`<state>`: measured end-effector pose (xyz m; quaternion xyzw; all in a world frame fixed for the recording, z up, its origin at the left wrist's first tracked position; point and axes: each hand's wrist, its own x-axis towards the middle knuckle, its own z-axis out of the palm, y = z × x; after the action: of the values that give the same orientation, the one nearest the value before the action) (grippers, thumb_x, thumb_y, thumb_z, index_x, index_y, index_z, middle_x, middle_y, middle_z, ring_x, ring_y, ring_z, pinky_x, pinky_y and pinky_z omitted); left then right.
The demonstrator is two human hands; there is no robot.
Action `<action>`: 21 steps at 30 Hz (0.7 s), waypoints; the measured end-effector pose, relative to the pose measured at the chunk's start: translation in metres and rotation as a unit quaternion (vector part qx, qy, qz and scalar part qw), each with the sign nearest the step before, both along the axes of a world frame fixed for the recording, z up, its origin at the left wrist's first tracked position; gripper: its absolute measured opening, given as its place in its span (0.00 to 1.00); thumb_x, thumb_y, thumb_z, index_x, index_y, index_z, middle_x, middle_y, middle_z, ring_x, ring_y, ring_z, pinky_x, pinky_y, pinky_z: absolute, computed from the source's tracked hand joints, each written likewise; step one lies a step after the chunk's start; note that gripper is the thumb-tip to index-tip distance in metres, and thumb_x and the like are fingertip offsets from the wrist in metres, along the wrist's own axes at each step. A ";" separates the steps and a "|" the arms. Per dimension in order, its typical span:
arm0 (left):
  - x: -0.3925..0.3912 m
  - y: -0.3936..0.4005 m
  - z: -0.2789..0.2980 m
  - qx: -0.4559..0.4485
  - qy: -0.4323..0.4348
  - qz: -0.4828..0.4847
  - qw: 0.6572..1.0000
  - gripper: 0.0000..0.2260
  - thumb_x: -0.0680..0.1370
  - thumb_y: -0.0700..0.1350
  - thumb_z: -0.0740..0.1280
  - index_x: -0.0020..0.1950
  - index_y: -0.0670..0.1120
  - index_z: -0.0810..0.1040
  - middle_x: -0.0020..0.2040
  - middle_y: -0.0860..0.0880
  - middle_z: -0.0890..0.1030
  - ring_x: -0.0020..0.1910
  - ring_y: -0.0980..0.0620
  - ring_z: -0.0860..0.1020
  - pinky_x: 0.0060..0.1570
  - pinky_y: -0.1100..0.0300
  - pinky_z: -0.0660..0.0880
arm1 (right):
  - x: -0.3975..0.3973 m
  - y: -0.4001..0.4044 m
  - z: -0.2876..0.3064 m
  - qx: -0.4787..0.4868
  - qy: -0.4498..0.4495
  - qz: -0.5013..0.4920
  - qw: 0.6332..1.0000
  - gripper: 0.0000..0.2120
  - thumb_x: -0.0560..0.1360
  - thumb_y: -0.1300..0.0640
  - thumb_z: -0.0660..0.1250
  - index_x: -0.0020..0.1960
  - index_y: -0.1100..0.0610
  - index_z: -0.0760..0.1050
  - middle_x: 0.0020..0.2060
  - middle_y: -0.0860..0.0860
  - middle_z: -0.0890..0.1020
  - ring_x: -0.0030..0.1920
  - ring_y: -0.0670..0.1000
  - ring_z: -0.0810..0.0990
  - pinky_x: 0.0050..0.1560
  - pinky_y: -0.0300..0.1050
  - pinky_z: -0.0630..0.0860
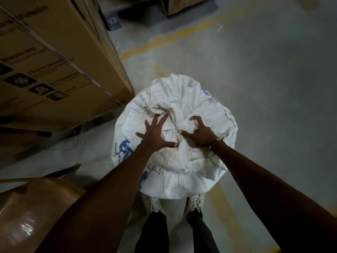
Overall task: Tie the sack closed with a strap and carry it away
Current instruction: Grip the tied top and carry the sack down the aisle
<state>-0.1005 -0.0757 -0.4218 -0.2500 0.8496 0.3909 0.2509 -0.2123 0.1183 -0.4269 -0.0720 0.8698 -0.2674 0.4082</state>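
At ten o'clock I see one printed carton, cut off by the frame. One white woven sack stands centre on the floor, blue lettering partly hidden. My left hand and right hand, fingers splayed wide, press its gathered top, gripping nothing.

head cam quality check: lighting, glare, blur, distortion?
Head view: dim overall, forearms near-black, white sack the brightest area. Glare patch on the shiny brown wrapping at lower left. Right hand fingers slightly motion-blurred; left hand sharper. Wide-angle bowing shows on the cardboard box edges.
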 end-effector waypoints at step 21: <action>0.016 0.002 0.027 0.028 0.093 0.133 0.986 0.53 0.55 0.84 0.68 0.77 0.71 0.59 0.84 0.54 0.60 0.83 0.42 0.58 0.76 0.28 0.57 | 0.013 0.037 0.057 -0.034 0.260 -0.096 0.960 0.19 0.77 0.52 0.74 0.65 0.52 0.73 0.57 0.54 0.79 0.54 0.55 0.81 0.51 0.50 0.78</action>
<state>-0.0845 -0.0732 -0.3951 -0.3163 0.8168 0.4663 0.1238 -0.1996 0.1553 -0.3695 -0.0692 0.9392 -0.3070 0.1373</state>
